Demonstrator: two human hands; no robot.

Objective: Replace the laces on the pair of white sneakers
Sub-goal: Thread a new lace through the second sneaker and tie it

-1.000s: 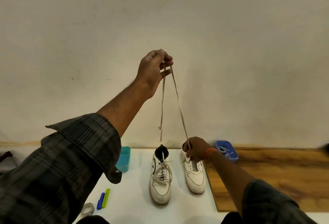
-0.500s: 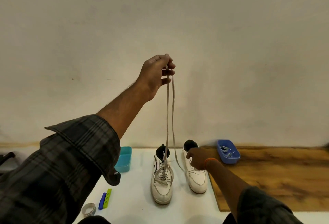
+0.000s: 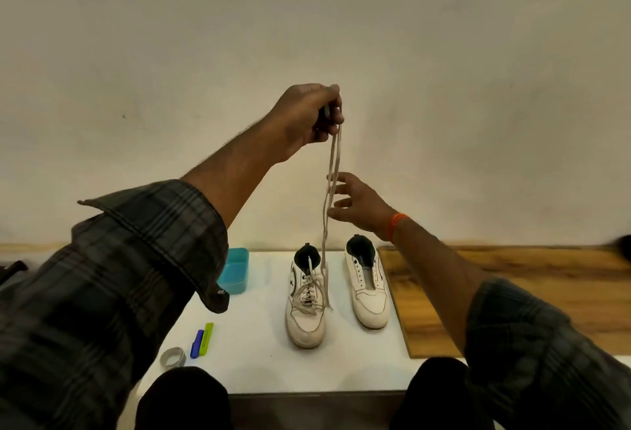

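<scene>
The lace (image 3: 329, 197) is a flat, pale beige cord, doubled over so that two strands hang side by side from the left hand (image 3: 307, 115), which is raised high in front of the wall and pinches the fold between curled fingers and thumb. The strands drop almost straight down and their ends trail over the laced sneaker (image 3: 305, 303), the left one of the pair on the white counter (image 3: 252, 354). That shoe is white with scuffed, greyish edges, a dark collar and a loosely criss-crossed lace. Just to its right stands the unlaced sneaker (image 3: 368, 286), its eyelets bare and tongue exposed.

The right hand (image 3: 358, 204) hovers beside the hanging strands with fingers spread and relaxed, its fingertips close to the lace; actual contact cannot be told. An orange wristband (image 3: 396, 224) circles that wrist.

Half a second ago the right hand rested down on the unlaced sneaker; it has since lifted off the shoe and risen to mid-height next to the lace. The left hand has dropped slightly, and the lace, earlier angled toward the right shoe, now hangs free of it.
</scene>
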